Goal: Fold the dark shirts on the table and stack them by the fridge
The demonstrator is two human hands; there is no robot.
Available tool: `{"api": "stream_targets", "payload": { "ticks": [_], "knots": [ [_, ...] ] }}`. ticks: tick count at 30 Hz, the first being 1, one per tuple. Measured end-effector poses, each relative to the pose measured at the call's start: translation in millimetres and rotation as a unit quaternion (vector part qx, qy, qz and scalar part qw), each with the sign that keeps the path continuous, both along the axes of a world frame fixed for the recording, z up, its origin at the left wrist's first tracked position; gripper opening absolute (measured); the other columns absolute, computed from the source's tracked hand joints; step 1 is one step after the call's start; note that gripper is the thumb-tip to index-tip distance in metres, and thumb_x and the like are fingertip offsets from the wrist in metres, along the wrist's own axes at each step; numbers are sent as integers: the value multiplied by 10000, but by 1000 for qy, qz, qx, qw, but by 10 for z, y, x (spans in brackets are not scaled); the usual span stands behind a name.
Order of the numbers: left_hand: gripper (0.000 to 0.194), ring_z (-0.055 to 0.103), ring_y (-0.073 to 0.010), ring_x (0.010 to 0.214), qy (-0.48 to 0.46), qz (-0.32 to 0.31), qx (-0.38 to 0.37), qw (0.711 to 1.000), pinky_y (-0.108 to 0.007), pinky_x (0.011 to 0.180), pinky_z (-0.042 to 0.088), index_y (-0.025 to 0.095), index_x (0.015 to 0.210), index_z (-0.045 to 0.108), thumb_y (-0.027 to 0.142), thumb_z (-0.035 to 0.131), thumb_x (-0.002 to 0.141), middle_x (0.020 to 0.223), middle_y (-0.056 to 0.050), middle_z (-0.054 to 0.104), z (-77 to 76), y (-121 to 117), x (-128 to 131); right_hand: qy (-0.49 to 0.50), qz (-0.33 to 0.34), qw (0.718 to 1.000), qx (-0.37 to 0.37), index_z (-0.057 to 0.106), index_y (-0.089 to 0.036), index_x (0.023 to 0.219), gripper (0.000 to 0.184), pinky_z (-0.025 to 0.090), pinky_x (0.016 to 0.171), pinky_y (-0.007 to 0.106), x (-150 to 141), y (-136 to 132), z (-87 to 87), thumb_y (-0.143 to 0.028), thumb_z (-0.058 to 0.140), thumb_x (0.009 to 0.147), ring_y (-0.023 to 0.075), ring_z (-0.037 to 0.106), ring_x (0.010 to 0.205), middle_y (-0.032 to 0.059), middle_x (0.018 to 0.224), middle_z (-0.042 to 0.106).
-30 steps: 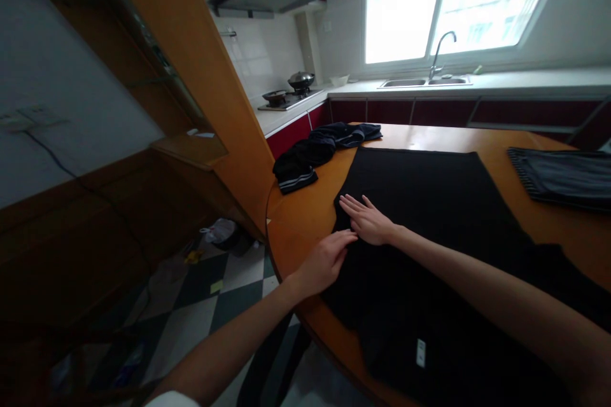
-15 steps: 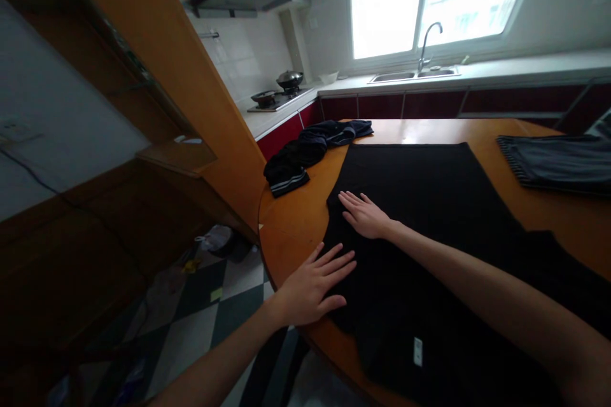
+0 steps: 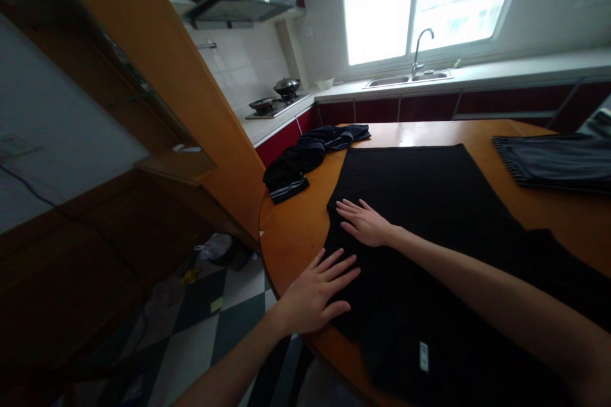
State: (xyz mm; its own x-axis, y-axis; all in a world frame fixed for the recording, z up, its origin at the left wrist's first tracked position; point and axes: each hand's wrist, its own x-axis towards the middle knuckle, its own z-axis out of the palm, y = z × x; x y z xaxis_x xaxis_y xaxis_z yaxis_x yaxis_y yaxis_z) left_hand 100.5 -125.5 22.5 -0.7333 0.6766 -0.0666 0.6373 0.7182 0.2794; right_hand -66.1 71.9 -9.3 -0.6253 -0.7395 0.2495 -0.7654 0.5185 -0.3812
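Observation:
A black garment [image 3: 415, 184] lies spread out over the wooden table [image 3: 296, 229], with a small white label [image 3: 424, 356] showing near its lower end. My left hand [image 3: 317, 292] rests at the garment's left edge, its fingers spread on the cloth and holding nothing. Just beyond it, my right hand [image 3: 365, 222] lies flat on the cloth with its fingers stretched toward the left edge. My right forearm crosses over the garment and hides part of it.
Crumpled dark clothes [image 3: 310, 156] sit at the table's far left edge. On the right lies a folded dark striped garment [image 3: 554, 162]. Behind the table are a counter with a sink [image 3: 408, 79] and a stove [image 3: 277, 107]. A bag [image 3: 217, 248] is on the checkered floor.
My left hand has gone from bent fingers beside the right hand to spread fingers lower on the garment's edge. The right hand stays flat in nearly the same place. The view has shifted slightly.

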Motion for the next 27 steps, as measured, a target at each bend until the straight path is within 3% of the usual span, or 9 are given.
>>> {"api": "stream_targets", "payload": {
  "ticks": [4,7,10,15,19,23,27],
  "knots": [
    [595,154,-289,1520,-76,-14,52,996,-553,1228,75,353,1566,268,535,408,1018,1632,-10,250,149,-79,-76,-8,-170,973,-159,466,-141,1479,517,301,1184,411,-139,1,-29,-318,282,1029,209,402,1426,103,1519,469],
    [521,232,-239,1504,-78,26,111,990,-488,1239,124,316,1561,302,442,334,1057,1616,-21,303,294,-84,-325,-58,-257,940,-216,553,-112,1409,509,389,1129,383,-213,11,-50,-334,297,1029,237,525,1334,130,1416,580],
    [501,277,-209,1490,0,79,129,988,-454,1237,162,248,1541,357,386,323,1060,1592,-52,358,293,39,-724,-83,-265,934,-223,592,-111,1370,487,400,1119,376,-251,11,-73,-329,330,1023,245,553,1305,131,1382,609],
    [640,160,-250,1521,62,96,22,993,-478,1228,154,119,1558,290,477,367,1032,1629,-153,223,-72,289,-1240,-80,-253,935,-236,623,-127,1330,439,381,1131,369,-266,0,-105,-299,367,1018,232,528,1331,130,1383,610],
    [751,66,-269,1532,72,87,-28,993,-498,1228,117,110,1581,208,579,347,1012,1648,-150,122,-274,293,-1312,-79,-235,938,-243,644,-151,1298,406,383,1125,364,-272,-13,-114,-282,383,1016,224,528,1331,120,1358,633],
    [748,59,-262,1533,83,81,-30,993,-487,1228,113,130,1588,191,585,335,1012,1651,-141,106,-266,259,-1297,-80,-236,932,-262,668,-138,1248,378,418,1091,367,-305,-40,-75,-249,399,1006,230,573,1277,133,1315,659],
    [734,67,-268,1531,80,83,-47,992,-499,1221,123,142,1590,189,579,325,1016,1653,-140,90,-214,266,-1307,-75,-246,922,-291,703,-144,1161,317,468,1027,326,-356,84,155,-169,465,953,204,649,1145,113,1207,712]
  ]
}}
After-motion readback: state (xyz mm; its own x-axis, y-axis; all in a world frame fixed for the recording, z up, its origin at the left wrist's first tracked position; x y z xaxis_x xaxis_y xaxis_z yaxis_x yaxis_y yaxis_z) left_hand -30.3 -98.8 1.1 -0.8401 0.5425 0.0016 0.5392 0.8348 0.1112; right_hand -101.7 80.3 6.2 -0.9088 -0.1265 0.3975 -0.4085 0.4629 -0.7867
